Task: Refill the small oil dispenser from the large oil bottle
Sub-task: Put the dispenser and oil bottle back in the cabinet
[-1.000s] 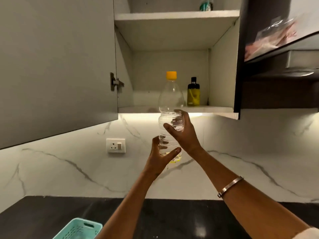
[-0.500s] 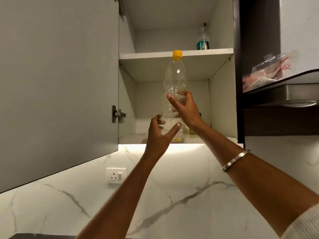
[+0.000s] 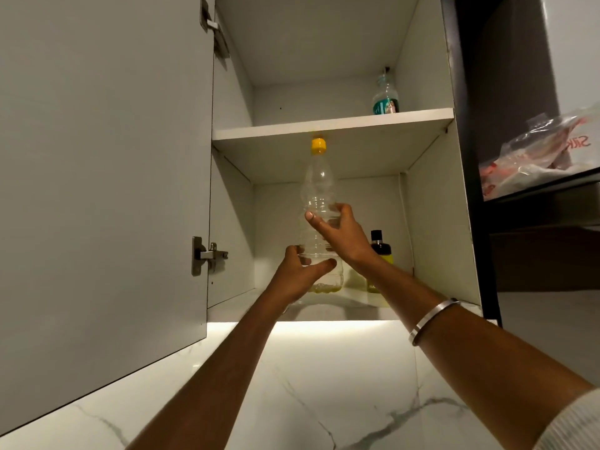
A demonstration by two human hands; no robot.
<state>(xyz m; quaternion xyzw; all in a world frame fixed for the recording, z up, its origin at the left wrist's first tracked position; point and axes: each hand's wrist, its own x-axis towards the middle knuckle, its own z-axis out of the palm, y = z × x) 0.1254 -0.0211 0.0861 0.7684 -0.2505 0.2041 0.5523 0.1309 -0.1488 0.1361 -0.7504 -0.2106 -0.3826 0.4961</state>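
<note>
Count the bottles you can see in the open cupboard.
3. The big clear bottle with a yellow cap is gripped by both hands at the lower shelf; a small dark-capped bottle stands behind the right wrist; a green-labelled bottle is on the upper shelf.

arms bare to the forearm | right wrist: plain silver bangle | right sleeve: cream ribbed knit cuff

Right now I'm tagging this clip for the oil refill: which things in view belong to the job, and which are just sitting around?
Belongs to the job:
- large oil bottle, yellow cap, nearly empty, held by both hands
- small oil dispenser, black top, on the lower shelf
- left hand, right hand

Just sitting around:
- green-labelled bottle on the upper shelf
- plastic bag
</note>
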